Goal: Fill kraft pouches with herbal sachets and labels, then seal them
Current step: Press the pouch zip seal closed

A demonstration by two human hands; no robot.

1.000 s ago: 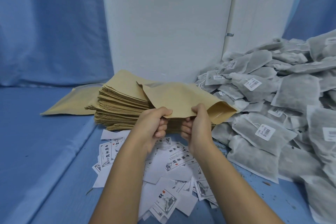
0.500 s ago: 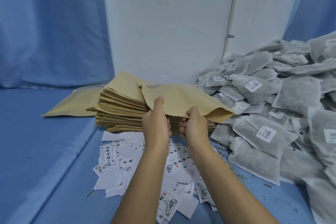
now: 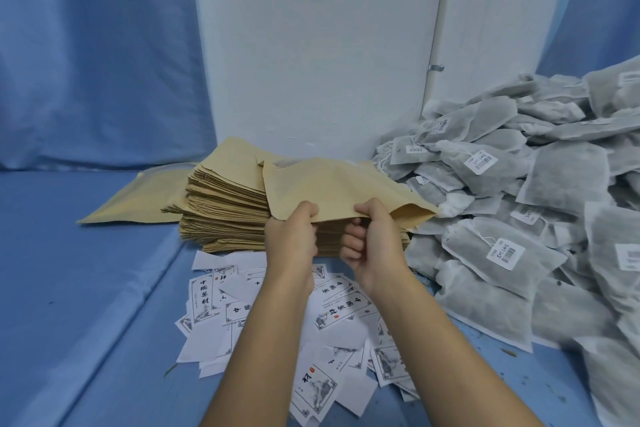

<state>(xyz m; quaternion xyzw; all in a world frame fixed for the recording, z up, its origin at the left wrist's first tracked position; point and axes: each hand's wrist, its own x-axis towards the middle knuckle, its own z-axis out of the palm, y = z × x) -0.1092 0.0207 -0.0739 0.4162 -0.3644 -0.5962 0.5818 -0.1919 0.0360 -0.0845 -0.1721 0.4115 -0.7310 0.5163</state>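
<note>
Both forearms reach forward side by side, wrists near level. Left hand and right hand pinch the near edge of one kraft pouch, thumbs on top and fingers curled beneath. The pouch is held just above the pouch stack, its right corner over the sachet pile. Labels lie scattered below the wrists.
</note>
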